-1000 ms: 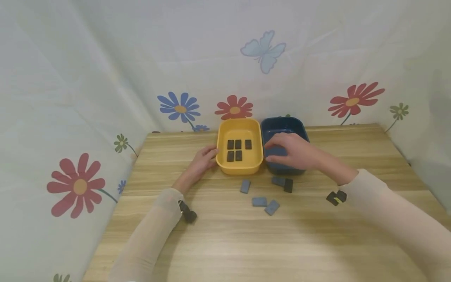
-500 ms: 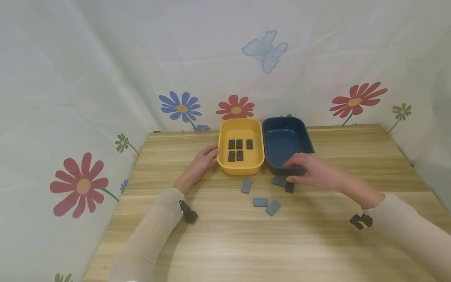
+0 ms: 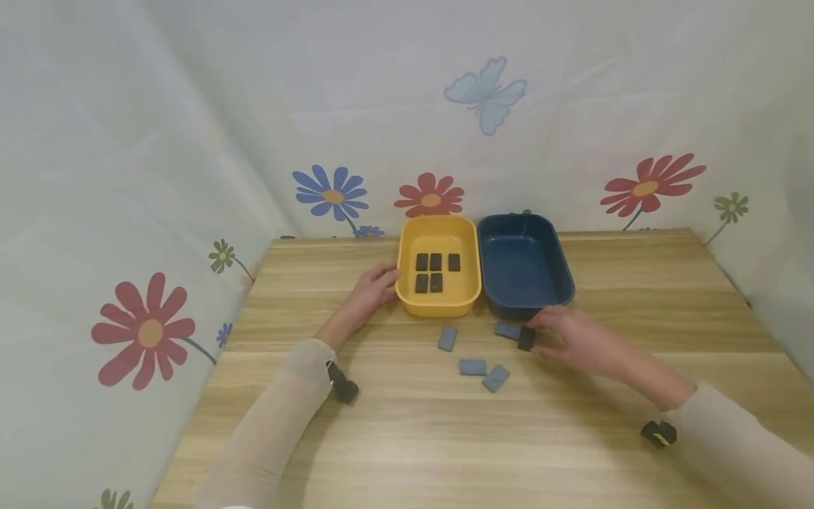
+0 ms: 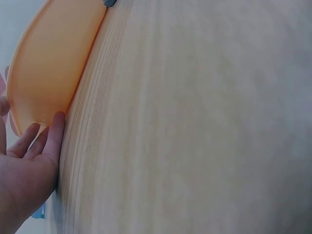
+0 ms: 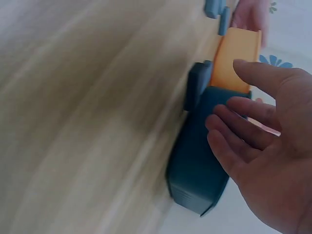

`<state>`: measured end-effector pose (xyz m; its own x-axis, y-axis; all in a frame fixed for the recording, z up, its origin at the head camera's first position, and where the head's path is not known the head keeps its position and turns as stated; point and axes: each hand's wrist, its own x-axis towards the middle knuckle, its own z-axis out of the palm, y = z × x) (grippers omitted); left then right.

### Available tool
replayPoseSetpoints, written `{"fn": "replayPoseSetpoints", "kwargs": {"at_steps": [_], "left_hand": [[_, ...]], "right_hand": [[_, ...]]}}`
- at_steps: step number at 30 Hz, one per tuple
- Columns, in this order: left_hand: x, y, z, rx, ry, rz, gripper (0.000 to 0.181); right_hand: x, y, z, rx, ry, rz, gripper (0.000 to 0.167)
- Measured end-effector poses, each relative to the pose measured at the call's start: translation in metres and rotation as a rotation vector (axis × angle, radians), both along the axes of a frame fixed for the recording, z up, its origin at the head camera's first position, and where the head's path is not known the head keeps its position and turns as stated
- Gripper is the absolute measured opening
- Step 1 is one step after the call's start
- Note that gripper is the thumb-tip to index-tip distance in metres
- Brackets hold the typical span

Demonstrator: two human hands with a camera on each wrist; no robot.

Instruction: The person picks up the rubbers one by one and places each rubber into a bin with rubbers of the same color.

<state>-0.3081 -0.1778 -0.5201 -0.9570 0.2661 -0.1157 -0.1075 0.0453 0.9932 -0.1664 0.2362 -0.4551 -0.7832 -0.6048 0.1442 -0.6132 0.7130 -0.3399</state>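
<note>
Head view: blk tile [image 3: 526, 338] masks R end of a gray tile [image 3: 506, 330]; whether right hand [image 3: 575, 341] touches blk tile — can't tell. Left sleeve [image 3: 254, 431] cut off by bottom edge, right sleeve [image 3: 738, 431] by R edge. L-wrist view: left hand [image 4: 31, 175] cropped at L; yellow bin [image 4: 58, 53] cropped at top, interior hidden; dk. item [image 4: 110, 2] at top edge — too little shown to ID. R-wrist view: tabletop [image 5: 87, 122] blurred.

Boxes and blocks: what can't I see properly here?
Left wrist: inside of the yellow box, hidden by its own side; its far end, cut off by the top edge.
Right wrist: inside of the blue box, hidden by its own side.
Head: whether the loose black block lies on or beside a grey block; too small to tell.
</note>
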Motion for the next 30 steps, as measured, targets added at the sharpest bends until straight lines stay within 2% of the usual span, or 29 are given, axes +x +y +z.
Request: {"fn": "replayPoseSetpoints", "kwargs": {"at_steps": [5, 12, 22, 30], "left_hand": [[0.002, 0.001, 0.0, 0.013, 0.0, -0.005, 0.058], [0.001, 0.0, -0.003, 0.017, -0.005, -0.009, 0.059], [0.001, 0.0, -0.002, 0.008, 0.01, -0.006, 0.058], [0.001, 0.0, -0.003, 0.007, 0.01, -0.014, 0.059]], "right_hand": [[0.001, 0.0, -0.016, -0.014, 0.081, -0.017, 0.035], [0.005, -0.003, -0.031, -0.007, 0.114, -0.023, 0.034], [0.004, -0.006, -0.038, -0.007, 0.159, -0.053, 0.034], [0.006, -0.008, -0.036, 0.03, 0.116, -0.09, 0.032]]}}
